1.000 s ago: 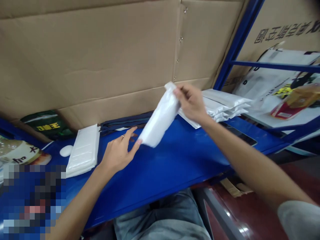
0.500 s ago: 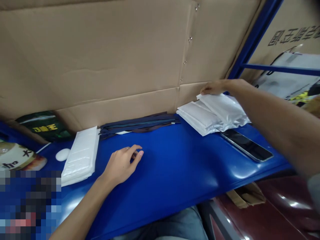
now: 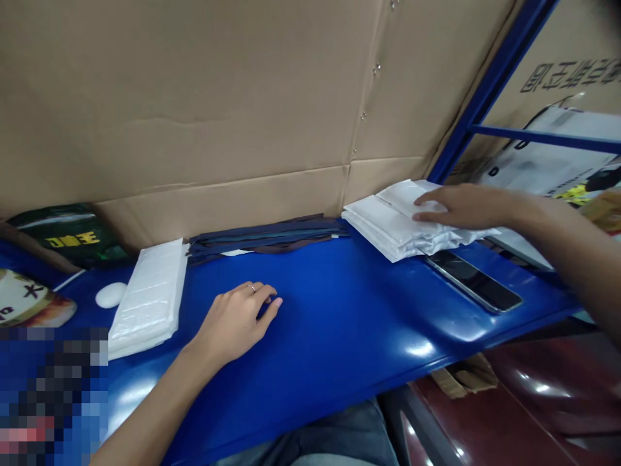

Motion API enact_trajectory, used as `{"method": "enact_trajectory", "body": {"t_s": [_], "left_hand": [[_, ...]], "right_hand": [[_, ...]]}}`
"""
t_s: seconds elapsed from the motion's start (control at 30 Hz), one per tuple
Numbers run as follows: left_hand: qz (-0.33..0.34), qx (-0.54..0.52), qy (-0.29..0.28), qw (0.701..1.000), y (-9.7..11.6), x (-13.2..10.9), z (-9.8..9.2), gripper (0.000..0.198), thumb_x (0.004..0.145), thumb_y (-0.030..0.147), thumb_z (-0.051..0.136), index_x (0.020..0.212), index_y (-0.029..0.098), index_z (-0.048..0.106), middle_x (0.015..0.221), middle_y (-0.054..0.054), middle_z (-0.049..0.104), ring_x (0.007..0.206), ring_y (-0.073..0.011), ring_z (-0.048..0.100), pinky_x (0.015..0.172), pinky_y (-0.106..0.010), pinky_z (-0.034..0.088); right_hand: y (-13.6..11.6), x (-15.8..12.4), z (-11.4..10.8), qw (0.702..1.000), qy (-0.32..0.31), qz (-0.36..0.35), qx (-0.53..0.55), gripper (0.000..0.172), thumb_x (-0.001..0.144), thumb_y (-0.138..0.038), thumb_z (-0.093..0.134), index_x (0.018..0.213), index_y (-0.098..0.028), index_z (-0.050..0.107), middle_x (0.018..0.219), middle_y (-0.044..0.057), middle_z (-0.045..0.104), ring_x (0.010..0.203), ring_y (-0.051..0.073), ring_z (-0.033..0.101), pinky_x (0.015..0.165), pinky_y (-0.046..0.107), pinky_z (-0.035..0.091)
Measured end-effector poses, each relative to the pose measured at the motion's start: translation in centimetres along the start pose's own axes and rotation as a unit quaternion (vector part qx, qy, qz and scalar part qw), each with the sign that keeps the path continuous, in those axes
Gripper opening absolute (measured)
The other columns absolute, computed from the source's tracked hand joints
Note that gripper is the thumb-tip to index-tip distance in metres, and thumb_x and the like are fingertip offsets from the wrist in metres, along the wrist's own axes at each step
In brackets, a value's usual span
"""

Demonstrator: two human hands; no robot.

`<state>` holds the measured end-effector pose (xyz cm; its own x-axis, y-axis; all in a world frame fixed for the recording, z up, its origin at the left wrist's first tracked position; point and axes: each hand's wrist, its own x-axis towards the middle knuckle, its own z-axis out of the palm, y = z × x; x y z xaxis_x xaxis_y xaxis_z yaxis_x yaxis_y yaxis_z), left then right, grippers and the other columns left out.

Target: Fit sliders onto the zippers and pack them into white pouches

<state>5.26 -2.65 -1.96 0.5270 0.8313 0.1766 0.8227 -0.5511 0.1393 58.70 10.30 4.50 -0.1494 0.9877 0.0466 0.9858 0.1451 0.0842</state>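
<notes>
Packets [image 3: 376, 220] in white wrapping lie stacked unevenly at the right of the blue worktop [image 3: 330, 323], against the cardboard wall [image 3: 218, 97], their edges fanned out of line. The right hand [image 3: 429, 204] rests over this stack, thumb and fingers loosely spread; whether it pinches any wrapping cannot be told. The left hand [image 3: 242, 317] hangs low over the middle of the worktop, half curled with a gap before the thumb, and nothing shows in it. As far as can be judged, several pieces are already gathered on the right, while a flat white pile [image 3: 150, 294] lies apart at the left, and the uneven stack is not yet squared up. How many pieces either heap holds is unclear, since the layers overlap and the right hand covers part of the stack. A phone [image 3: 478, 281] is partly tucked near the stack's front edge. Pixel blocks mask the lower left corner, the jar [image 3: 33, 301] beside it is cut off, and the dark strips [image 3: 272, 236] along the wall blur together.
</notes>
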Motion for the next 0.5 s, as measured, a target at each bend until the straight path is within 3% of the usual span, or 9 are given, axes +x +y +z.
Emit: {"method": "enact_trajectory", "body": {"t_s": [0.07,0.17,0.23,0.37,0.43,0.5], "left_hand": [[0.000,0.007,0.002,1.000,0.0,0.1,0.0,0.039,0.113,0.048,0.042,0.125,0.027,0.073,0.125,-0.005,0.078,0.116,-0.0302,0.073,0.092,-0.046,0.060],[-0.003,-0.004,0.004,1.000,0.0,0.1,-0.1,0.036,0.113,0.045,0.044,0.122,0.027,0.074,0.119,-0.004,0.079,0.108,-0.0275,0.074,0.086,-0.041,0.060],[-0.006,-0.016,0.003,1.000,0.1,0.0,-0.1,0.035,0.113,0.044,0.045,0.119,0.028,0.075,0.115,-0.004,0.079,0.103,-0.0264,0.074,0.082,-0.039,0.059],[-0.007,-0.026,0.006,1.000,0.0,0.0,0.0,0.033,0.112,0.042,0.046,0.119,0.027,0.074,0.114,-0.004,0.079,0.101,-0.0253,0.074,0.085,-0.039,0.058],[-0.023,-0.014,0.010,1.000,-0.6,0.0,-0.2,0.034,0.112,0.042,0.046,0.121,0.026,0.074,0.116,-0.006,0.078,0.104,-0.0262,0.074,0.089,-0.040,0.058],[-0.068,0.026,0.020,0.997,-1.7,0.1,-0.9,0.034,0.111,0.041,0.047,0.124,0.023,0.074,0.119,-0.009,0.078,0.110,-0.0290,0.073,0.094,-0.042,0.058]], "right_hand": [[0.7,-2.5,1.5,0.998,0.022,-0.046,-0.022,0.077,0.103,-0.058,0.065,0.160,-0.008,0.055,0.160,0.028,0.054,0.145,0.039,0.057,0.121,0.047,0.042],[2.0,-3.1,3.2,0.994,0.045,-0.094,-0.045,0.069,0.109,-0.040,0.055,0.165,-0.002,0.045,0.167,0.028,0.045,0.154,0.037,0.048,0.131,0.043,0.030],[3.4,-2.1,3.9,0.992,0.045,-0.108,-0.042,0.063,0.110,-0.032,0.052,0.165,-0.001,0.046,0.169,0.028,0.042,0.156,0.035,0.045,0.131,0.038,0.027],[5.4,0.0,4.9,0.995,0.039,-0.089,0.002,0.059,0.113,-0.031,0.049,0.164,-0.001,0.047,0.167,0.030,0.043,0.159,0.029,0.041,0.127,0.034,0.028],[4.7,0.2,5.0,0.994,0.046,-0.095,0.013,0.058,0.114,-0.033,0.050,0.160,0.002,0.051,0.163,0.032,0.048,0.159,0.028,0.041,0.126,0.034,0.030],[2.8,-0.2,4.6,0.991,0.100,-0.086,0.016,0.052,0.111,-0.035,0.057,0.148,0.001,0.066,0.155,0.030,0.058,0.156,0.028,0.047,0.123,0.035,0.034]]}}
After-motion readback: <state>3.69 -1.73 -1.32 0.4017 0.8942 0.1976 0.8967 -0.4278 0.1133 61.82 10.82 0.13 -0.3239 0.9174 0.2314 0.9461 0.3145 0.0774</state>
